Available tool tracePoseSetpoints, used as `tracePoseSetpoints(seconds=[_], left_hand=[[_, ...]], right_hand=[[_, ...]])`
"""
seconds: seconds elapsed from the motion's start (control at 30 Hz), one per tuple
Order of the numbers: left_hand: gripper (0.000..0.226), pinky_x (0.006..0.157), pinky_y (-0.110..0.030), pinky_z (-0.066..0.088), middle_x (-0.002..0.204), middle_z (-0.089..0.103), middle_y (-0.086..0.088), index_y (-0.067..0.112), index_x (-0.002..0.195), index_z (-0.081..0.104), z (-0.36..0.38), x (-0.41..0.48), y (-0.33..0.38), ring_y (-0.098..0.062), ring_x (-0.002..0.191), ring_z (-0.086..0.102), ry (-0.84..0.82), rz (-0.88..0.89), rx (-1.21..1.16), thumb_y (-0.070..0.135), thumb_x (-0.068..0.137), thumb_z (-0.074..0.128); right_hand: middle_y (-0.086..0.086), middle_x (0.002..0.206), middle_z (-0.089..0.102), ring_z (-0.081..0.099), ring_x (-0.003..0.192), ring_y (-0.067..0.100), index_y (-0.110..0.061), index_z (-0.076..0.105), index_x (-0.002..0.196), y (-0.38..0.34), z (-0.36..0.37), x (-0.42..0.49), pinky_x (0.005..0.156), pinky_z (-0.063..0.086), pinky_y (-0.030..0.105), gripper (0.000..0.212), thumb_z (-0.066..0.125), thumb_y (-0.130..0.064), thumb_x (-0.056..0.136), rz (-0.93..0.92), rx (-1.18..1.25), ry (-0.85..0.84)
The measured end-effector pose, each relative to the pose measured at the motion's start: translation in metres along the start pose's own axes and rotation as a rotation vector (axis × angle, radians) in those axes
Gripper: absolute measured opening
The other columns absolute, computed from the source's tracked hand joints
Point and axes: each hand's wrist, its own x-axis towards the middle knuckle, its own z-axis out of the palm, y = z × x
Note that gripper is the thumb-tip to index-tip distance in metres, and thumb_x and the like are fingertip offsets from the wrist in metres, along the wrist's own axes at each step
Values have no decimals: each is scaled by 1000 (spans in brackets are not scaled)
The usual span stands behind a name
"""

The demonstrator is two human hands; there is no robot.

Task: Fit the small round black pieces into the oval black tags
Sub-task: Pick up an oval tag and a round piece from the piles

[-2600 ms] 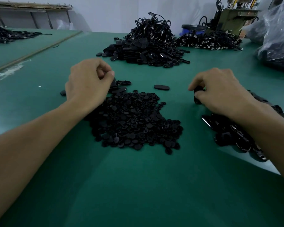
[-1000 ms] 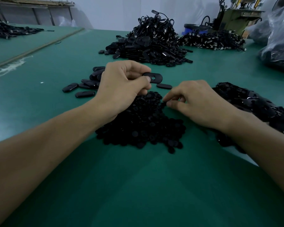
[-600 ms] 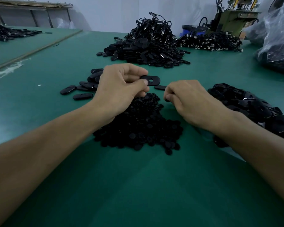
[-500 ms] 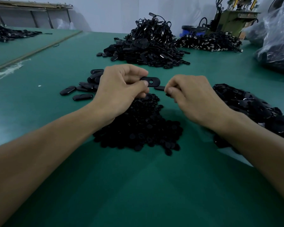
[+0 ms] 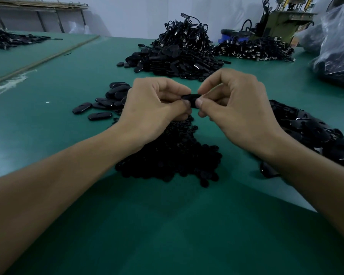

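**A:** Where's the tag right now?

**B:** One oval tag [image 5: 191, 98] is held off the surface between both hands, above the far edge of the pile of round pieces [image 5: 173, 153]. The left hand [image 5: 153, 108] pinches its left end with thumb and curled fingers. The right hand [image 5: 236, 110] pinches the right end, thumb on top.

**A:** Is a round piece seated in it?

**B:** I can't tell, because the fingertips cover the hole. It looks like the pressing-in step.

**A:** How far along is the job?

**B:** Not far, I'd judge. A small cluster of loose tags [image 5: 105, 102] lies on the worktop [image 5: 167, 225] just left of the left hand, probably finished ones. The heap of tags [image 5: 310, 132] beside the right forearm is large, and so is the pile of round pieces, so most of the work remains. A bigger heap [image 5: 177, 54] sits further back, and its role is unclear.
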Motion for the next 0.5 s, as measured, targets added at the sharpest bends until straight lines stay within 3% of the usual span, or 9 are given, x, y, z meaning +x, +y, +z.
tracePoseSetpoints(seconds=[0.17, 0.5], left_hand=[[19, 70, -25, 61, 80, 78, -2, 17, 89, 72, 1, 0, 0, -18, 75, 77, 9, 27, 22, -1, 85, 76], [18, 73, -28, 62, 80, 77, -4, 16, 92, 72, 2, -2, 2, -19, 75, 77, 7, 47, 44, 0, 86, 75]], right_hand=[[-2, 72, 69, 70, 70, 9, -26, 54, 80, 0, 0, 0, 66, 58, 35, 24, 71, -12, 88, 6, -50, 18], [3, 76, 68, 69, 74, 19, -22, 48, 82, -1, -2, -1, 65, 55, 40, 25, 69, -10, 88, -7, -92, 19]])
